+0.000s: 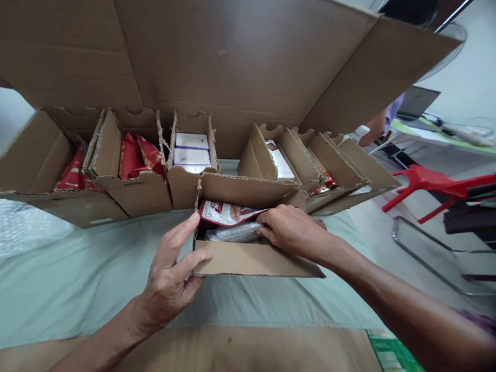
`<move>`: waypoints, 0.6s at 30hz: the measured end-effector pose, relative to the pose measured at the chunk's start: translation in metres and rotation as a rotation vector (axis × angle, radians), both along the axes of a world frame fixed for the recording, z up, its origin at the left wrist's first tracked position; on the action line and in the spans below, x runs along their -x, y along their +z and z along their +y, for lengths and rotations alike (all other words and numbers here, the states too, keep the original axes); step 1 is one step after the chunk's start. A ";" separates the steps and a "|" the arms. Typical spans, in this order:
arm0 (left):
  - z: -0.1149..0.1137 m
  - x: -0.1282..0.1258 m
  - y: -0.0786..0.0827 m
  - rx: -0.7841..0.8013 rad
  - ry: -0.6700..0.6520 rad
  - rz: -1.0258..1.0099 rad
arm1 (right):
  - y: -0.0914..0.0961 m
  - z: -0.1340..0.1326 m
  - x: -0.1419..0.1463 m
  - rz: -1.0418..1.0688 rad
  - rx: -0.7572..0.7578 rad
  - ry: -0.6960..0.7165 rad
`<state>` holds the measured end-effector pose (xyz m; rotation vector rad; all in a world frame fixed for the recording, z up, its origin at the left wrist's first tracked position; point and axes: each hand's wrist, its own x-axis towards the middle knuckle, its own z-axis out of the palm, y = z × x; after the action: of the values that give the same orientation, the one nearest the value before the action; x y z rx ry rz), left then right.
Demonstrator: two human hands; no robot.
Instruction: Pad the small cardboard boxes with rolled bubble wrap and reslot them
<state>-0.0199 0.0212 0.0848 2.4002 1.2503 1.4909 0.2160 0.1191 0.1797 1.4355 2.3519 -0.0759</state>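
A small open cardboard box (250,262) sits on the pale green cloth in front of me. Inside it lie a red and white snack packet (226,212) and a clear plastic-wrapped item (233,233). My left hand (173,272) grips the box's left front corner, thumb on the front wall and fingers along the side. My right hand (288,229) reaches into the box from the right, its fingers curled over the plastic-wrapped item.
Behind stands a row of small open boxes, some with red packets (139,154), one with white and purple cartons (192,148). A big cardboard sheet (227,51) leans over them. A red stool (439,185) and metal frame stand on the right. Another person's arm (374,128) shows behind.
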 end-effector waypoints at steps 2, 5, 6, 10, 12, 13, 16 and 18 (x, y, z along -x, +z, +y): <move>0.001 0.000 0.002 -0.002 -0.004 0.019 | 0.000 -0.003 -0.002 -0.008 0.007 0.002; 0.003 0.000 0.007 0.001 -0.014 0.047 | 0.002 -0.005 -0.006 0.035 0.022 0.012; 0.004 0.000 0.008 0.002 -0.013 0.054 | 0.003 -0.004 -0.005 0.057 0.021 0.020; 0.005 -0.004 0.013 0.005 0.016 0.078 | 0.004 0.001 0.004 0.059 0.035 0.008; 0.002 -0.006 0.014 -0.007 0.058 0.042 | 0.008 -0.002 0.004 0.052 0.024 -0.002; -0.001 -0.006 0.014 -0.018 0.088 0.012 | 0.012 -0.006 0.000 0.073 0.000 -0.003; -0.013 -0.003 0.008 0.005 0.179 -0.081 | 0.030 -0.029 -0.036 0.271 -0.178 -0.056; -0.021 0.002 -0.001 0.140 0.214 -0.154 | 0.036 -0.047 -0.073 0.484 -0.337 -0.142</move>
<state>-0.0216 0.0004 0.0833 2.0770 1.5576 1.5475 0.2892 0.0722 0.2161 1.9258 2.7392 -0.0736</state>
